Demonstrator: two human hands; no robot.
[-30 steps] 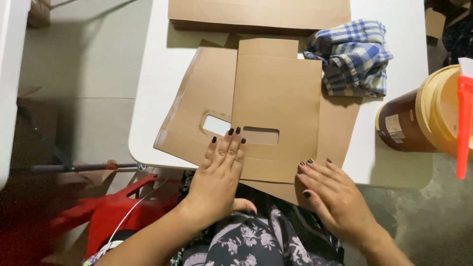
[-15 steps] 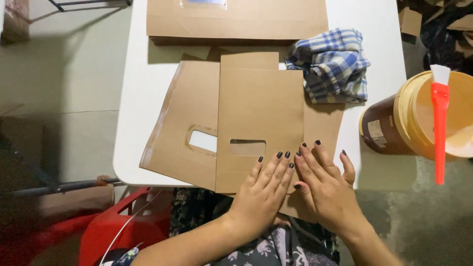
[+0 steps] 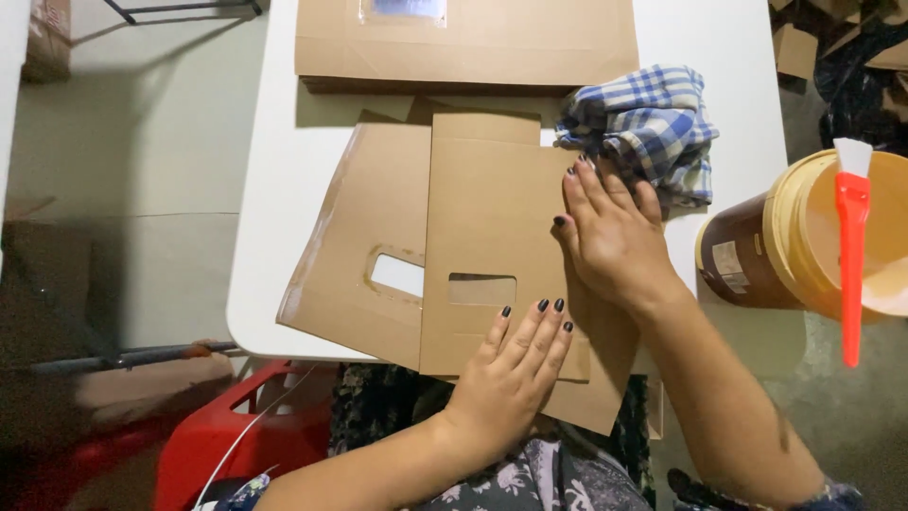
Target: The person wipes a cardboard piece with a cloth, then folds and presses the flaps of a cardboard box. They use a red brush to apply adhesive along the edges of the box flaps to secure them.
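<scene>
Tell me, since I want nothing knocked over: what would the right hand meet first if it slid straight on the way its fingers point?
Probably the crumpled blue-and-white checked cloth; the right hand already has its fingertips at its edge.

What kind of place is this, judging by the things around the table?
Probably a small workshop for hand-making paper bags: brown die-cut paper sheets under both hands, a stack of finished flat bags on the white table, a glue bucket with a red-handled brush.

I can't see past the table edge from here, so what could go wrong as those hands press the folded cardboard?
The folded cardboard sheet overhangs the near edge of the white table; pressing there with the left hand may bend it. The right hand touches the checked cloth, which could get dragged onto the sheet.
</scene>
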